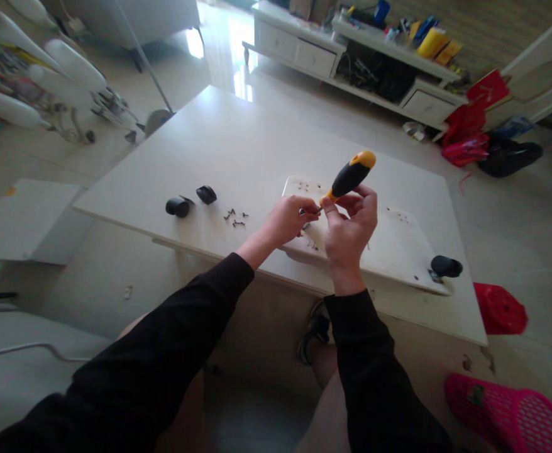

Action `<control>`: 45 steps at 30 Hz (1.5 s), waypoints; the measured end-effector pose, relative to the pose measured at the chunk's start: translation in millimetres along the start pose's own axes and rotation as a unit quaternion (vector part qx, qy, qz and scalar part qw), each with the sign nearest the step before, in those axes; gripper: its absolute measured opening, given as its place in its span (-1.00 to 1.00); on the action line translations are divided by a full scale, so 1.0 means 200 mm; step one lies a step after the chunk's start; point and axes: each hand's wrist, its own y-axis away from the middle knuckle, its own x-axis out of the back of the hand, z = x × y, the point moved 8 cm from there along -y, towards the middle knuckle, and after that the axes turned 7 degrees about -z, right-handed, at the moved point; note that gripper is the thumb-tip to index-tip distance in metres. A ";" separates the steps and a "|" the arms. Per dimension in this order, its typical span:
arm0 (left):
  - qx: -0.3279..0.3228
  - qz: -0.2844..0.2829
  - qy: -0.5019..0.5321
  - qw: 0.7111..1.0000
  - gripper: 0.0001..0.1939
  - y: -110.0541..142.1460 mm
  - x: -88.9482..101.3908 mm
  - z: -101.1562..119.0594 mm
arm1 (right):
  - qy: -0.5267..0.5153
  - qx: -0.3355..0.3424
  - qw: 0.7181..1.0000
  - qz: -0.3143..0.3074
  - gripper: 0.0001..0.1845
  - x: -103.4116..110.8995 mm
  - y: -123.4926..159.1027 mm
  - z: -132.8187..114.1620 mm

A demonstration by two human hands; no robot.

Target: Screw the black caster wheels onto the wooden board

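My right hand (pixel 351 229) grips a yellow-and-black screwdriver (pixel 351 176) low down, near where the handle meets the shaft; the handle leans up and to the right. My left hand (pixel 285 220) is closed in a pinch at the screwdriver's tip, and what its fingers hold is too small to make out. Both hands are over a white panel (pixel 389 242) with small screw holes near its corners. One black caster wheel (pixel 446 266) is on the panel's right end. Left of my left hand, several small dark screws (pixel 236 219) lie loose on the white table (pixel 182 151).
Two loose black casters, one at the left (pixel 178 207) and another (pixel 206 194) beside it, rest on the table. A pink basket (pixel 516 409) and a red plastic stool or bucket (pixel 500 308) stand right of the table. A white box (pixel 31 220) stands at the left.
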 end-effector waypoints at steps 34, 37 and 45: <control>-0.014 0.029 -0.030 0.999 -0.95 0.00 0.01 0.00 | 0.010 0.014 1.000 0.009 -0.52 0.00 0.00 0.02; -0.015 0.044 -0.039 0.998 -0.94 0.00 0.02 -0.01 | 0.013 0.014 1.000 0.003 -0.53 0.00 0.00 0.01; -0.021 0.068 -0.051 0.996 -0.88 0.01 0.04 0.02 | -0.025 0.025 0.999 -0.037 -0.59 -0.04 0.01 0.01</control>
